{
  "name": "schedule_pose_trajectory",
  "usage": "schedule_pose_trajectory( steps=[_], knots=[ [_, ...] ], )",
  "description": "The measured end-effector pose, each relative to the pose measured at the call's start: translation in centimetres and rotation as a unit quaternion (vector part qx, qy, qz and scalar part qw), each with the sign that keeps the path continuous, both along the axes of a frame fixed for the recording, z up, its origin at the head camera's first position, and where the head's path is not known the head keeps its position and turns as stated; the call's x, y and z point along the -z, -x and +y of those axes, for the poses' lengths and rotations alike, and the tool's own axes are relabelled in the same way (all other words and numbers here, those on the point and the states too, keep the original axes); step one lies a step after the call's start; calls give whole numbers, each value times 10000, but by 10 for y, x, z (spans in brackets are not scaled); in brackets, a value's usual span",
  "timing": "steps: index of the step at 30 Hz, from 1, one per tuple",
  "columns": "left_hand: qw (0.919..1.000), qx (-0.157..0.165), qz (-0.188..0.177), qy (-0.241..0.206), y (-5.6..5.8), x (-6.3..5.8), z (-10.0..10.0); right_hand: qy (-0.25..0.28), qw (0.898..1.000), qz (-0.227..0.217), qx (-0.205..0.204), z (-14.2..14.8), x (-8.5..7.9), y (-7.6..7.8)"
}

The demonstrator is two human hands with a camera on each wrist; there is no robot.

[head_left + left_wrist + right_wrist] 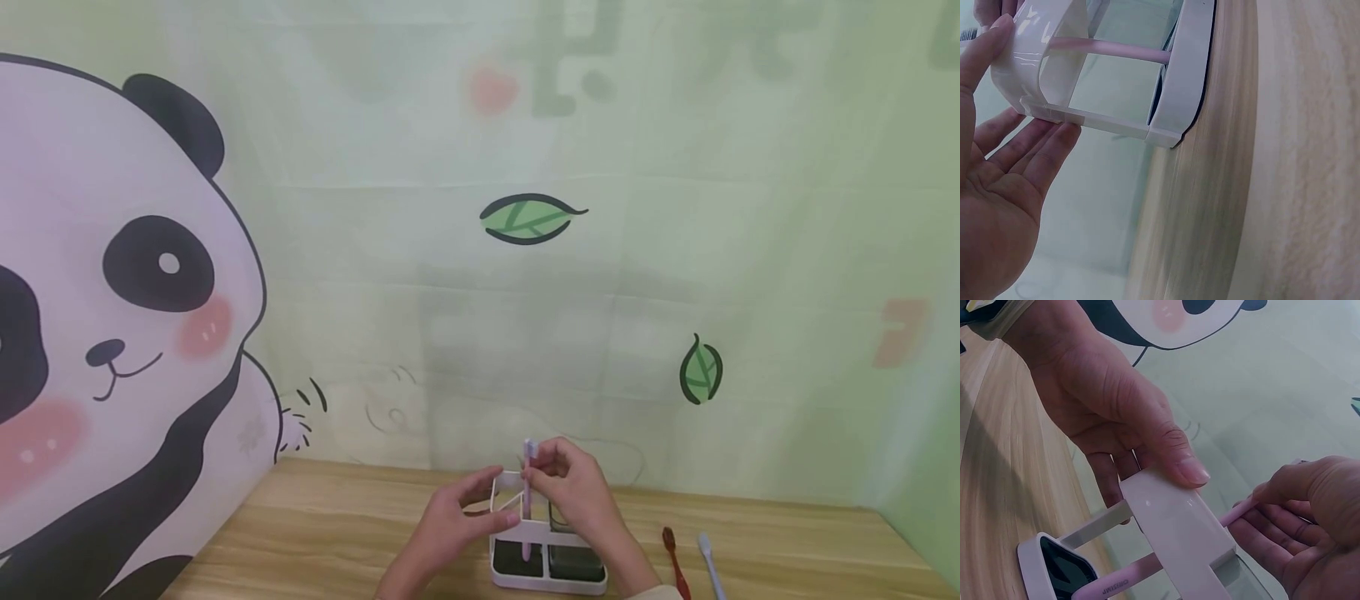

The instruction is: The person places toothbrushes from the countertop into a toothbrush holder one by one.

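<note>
1. The bench point(337, 533) is topped in pale wood, its grain running mostly from side to side; at its near right part, a red toothbrush point(677, 569) and a light-blue toothbrush point(709, 560) are laid side by side, apart.
2. A white holder point(547, 585) is stood on the bench to their left, with dark inserts set in its base.
3. The holder's upper tier is gripped by the left hand point(450, 521), thumb laid on the front, fingers reaching behind.
4. A pink toothbrush point(527, 500) is passed through that tier, nearly upright, bristles uppermost, its lower end at the base's left compartment.
5. Its upper part is pinched between thumb and fingers of the right hand point(581, 487), which is brought in from the right.
6. Behind the bench, a creased pale-green backdrop point(375, 292) is hung, printed with a large panda point(127, 167) at left and two outlined leaves point(528, 220).
</note>
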State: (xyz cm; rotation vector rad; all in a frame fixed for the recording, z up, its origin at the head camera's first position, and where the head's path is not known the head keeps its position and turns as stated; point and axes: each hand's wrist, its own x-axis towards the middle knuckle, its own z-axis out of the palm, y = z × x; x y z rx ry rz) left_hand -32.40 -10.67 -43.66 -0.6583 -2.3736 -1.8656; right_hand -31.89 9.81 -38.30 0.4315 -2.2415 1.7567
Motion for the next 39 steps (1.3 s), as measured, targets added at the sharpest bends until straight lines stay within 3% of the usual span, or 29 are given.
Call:
schedule_pose_trajectory(
  steps=[20, 28, 39],
  knots=[
    [9999, 37, 40, -104, 1, -1, -1, 18, 9999, -71, -120, 3, 0, 0],
    [9999, 23, 96, -77, 2, 2, 1, -150, 9997, -129, -119, 19, -1, -2],
    [9999, -2, 155, -65, 0, 1, 0, -361, 9988, -147, 282, 55, -3, -8]
  ],
)
